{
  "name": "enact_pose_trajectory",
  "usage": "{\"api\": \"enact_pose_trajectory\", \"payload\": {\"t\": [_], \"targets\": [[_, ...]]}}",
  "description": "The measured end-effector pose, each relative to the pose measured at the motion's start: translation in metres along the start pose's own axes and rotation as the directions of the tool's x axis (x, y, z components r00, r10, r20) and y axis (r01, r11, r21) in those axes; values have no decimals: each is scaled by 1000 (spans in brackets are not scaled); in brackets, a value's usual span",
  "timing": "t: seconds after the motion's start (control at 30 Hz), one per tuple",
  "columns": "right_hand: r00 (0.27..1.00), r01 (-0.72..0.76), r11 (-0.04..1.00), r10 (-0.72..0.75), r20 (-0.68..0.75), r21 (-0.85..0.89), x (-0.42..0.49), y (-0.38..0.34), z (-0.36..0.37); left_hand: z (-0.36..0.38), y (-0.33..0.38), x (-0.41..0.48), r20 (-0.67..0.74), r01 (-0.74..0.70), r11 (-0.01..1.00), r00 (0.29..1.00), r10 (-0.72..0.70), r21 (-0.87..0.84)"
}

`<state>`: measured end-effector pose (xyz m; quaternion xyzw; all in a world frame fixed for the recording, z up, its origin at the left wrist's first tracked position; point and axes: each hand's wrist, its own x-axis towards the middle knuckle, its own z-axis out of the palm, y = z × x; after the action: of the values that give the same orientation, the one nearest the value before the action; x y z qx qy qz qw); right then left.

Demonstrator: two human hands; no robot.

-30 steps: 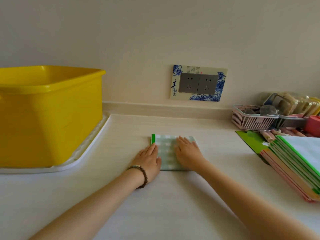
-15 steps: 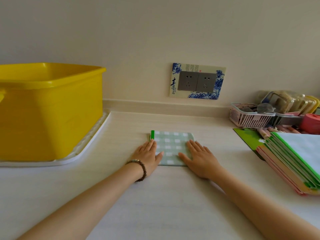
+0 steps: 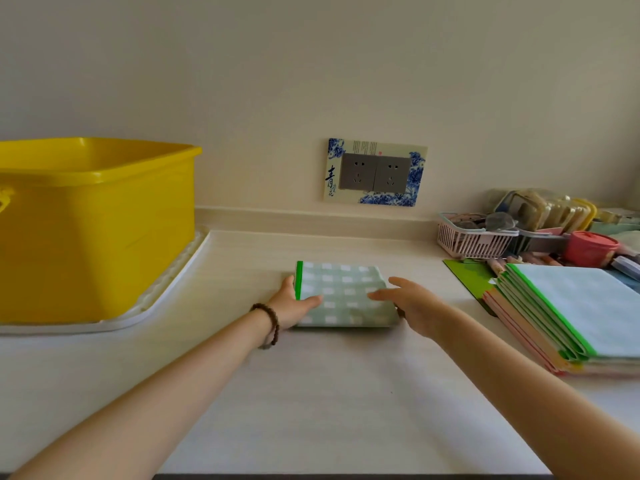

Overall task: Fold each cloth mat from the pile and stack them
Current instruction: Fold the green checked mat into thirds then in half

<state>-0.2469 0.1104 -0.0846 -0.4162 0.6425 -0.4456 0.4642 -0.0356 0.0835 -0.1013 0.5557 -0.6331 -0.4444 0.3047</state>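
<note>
A pale counter (image 3: 329,393) runs along a cream wall. The folded green checked mat (image 3: 343,296) lies mid-counter, nearer the back edge. The left hand (image 3: 289,306) grips its left edge, thumb on top; the right hand (image 3: 415,303) pinches its right edge likewise. A stack of mats (image 3: 571,310) sits at the right edge, and a yellow tub (image 3: 97,237) stands on a white tray (image 3: 166,292) at the left edge
</note>
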Motion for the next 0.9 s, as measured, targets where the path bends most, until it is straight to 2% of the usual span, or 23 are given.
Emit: {"api": "enact_pose_trajectory", "payload": {"t": [0.1,0.23,0.3,0.37,0.47,0.63,0.8,0.9], "targets": [[994,-105,961,112,-15,254,-5,-4,-12,9,7,-2,-49,-28,990,999,21,-135],[988,-141,948,155,-25,286,-23,-7,-33,28,21,-6,-136,23,956,989,-65,-293],[992,-101,953,118,-45,287,-30,-13,-53,36,34,-9,-132,52,931,986,-106,-360],[995,-48,963,68,-67,267,-39,-23,-78,48,51,-6,-90,70,898,989,-121,-434],[987,46,979,-15,-158,197,-57,-44,-124,73,92,-13,55,107,803,994,-92,-587],[935,217,974,-188,-301,66,-94,-78,-214,132,170,-27,199,56,764,975,96,-643],[881,168,975,-213,-422,-143,-113,-83,-291,187,213,-31,320,63,786,931,175,-615],[896,79,983,-143,-421,-167,-112,-71,-322,213,216,-30,372,94,814,915,157,-574]]}}
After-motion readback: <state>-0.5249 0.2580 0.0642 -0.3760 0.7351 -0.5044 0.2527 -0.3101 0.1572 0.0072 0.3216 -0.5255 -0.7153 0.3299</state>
